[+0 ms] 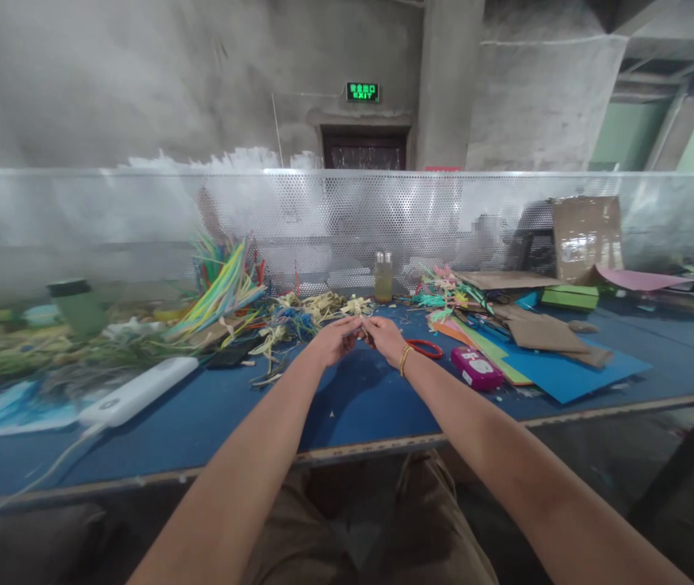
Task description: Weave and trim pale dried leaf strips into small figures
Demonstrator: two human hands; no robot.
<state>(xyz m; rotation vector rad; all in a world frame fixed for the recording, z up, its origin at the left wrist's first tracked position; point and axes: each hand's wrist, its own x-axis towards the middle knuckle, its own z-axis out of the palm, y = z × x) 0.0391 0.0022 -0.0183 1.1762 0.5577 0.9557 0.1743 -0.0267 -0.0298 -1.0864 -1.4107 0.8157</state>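
My left hand (339,340) and my right hand (385,339) meet above the middle of the blue table (359,406). Fingers on both hands are closed in a pinch at the fingertips. Whatever lies between them is too small and hidden to name. A gold bracelet (405,361) circles my right wrist. Just right of that hand lies a red loop (426,349), perhaps a scissors handle. Beyond my hands spreads a heap of pale paper strips (316,309).
A white power strip (140,392) with a cord lies left. Coloured strips (225,284) stand behind it near a dark-lidded green cup (77,309). To the right are a magenta device (476,369), blue paper (579,370) and cardboard (545,333). A clear bottle (383,280) stands before the perforated metal screen (323,211).
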